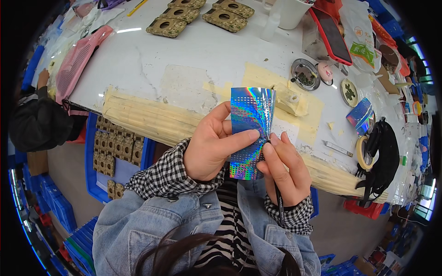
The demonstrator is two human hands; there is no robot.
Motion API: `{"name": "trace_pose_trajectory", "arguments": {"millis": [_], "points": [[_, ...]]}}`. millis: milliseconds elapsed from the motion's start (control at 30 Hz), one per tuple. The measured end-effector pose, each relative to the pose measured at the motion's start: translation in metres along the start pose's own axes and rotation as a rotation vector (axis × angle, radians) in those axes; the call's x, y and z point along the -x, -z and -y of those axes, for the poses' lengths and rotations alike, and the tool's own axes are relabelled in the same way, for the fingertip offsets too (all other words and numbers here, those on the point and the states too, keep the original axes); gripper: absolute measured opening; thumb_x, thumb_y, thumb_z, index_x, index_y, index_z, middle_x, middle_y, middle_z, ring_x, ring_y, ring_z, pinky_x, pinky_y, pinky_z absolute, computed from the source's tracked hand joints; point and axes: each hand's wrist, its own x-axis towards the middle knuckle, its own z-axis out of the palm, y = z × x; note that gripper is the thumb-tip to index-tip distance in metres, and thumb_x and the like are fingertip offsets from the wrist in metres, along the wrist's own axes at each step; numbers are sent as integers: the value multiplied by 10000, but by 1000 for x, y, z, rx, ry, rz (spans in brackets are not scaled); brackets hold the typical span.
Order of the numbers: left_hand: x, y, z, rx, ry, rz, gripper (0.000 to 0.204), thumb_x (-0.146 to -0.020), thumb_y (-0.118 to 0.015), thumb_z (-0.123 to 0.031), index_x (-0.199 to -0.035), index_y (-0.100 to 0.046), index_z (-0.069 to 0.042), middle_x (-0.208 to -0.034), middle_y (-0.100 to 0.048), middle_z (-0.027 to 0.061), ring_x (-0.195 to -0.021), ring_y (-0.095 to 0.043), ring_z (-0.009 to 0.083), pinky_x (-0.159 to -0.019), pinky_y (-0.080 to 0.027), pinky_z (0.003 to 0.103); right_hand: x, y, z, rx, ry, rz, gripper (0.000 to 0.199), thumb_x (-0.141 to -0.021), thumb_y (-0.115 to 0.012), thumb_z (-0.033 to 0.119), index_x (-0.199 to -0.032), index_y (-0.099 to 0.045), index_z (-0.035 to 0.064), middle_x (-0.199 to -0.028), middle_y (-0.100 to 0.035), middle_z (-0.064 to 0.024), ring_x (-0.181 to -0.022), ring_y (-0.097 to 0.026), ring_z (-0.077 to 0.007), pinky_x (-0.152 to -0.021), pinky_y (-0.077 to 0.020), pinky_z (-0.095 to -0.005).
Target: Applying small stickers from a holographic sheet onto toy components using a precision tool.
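In the head view, the left hand pinches a shiny blue holographic sheet, thumb in front and fingers behind, in front of the table edge. The right hand has thumb and fingertips closed around a slim black tool, whose tip meets the sheet near its right edge. The sheet bears rows of small pale marks; tiny white lettering runs along the tool, and a white plastic bag at upper right carries orange and green print. Below the table at left, a blue tray contains rows of camouflage-patterned parts. On the table, a clear round dish holds dark green bits, and a smaller round dish holds green pieces.
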Motion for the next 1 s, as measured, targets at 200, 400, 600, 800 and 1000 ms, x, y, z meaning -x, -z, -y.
{"name": "trace_pose_trajectory", "arguments": {"millis": [200,400,600,800,1000], "points": [[1,0,0,14,8,1,454,-885,-580,63,-1295,-398,-6,-1062,-666,134,-968,-658,177,-843,-549,306,0,0,0,-19,-11,0,341,-784,-748,103,-1085,-662,-34,-1007,-642,-177,-1007,-649,-309,-884,-542,-459],[-1,0,0,16,8,9,464,-885,-581,63,-1301,-387,-4,-1062,-665,134,-968,-657,175,-843,-549,304,0,0,0,-23,-21,13,342,-785,-746,105,-1086,-663,-33,-1014,-642,-179,-1016,-646,-310,-889,-540,-465],[-1,2,1,-11,-10,6,467,-882,-587,62,-1300,-386,6,-1074,-662,129,-980,-652,171,-855,-536,292,0,0,0,-30,-28,18,345,-780,-747,102,-1088,-664,-29,-1033,-642,-184,-1027,-642,-311,-898,-535,-468],[-1,0,0,0,-7,8,464,-881,-588,63,-1298,-394,0,-1075,-662,123,-980,-649,163,-858,-531,289,1,1,0,-34,-17,17,349,-777,-747,106,-1085,-663,-36,-1054,-640,-190,-1036,-639,-316,-902,-532,-467],[-1,2,2,-9,-17,6,466,-881,-590,59,-1301,-395,-1,-1073,-663,122,-978,-649,160,-861,-530,289,3,0,-3,-70,-17,5,353,-791,-732,104,-1102,-652,-42,-1083,-635,-201,-1040,-636,-324,-919,-522,-467]]}}
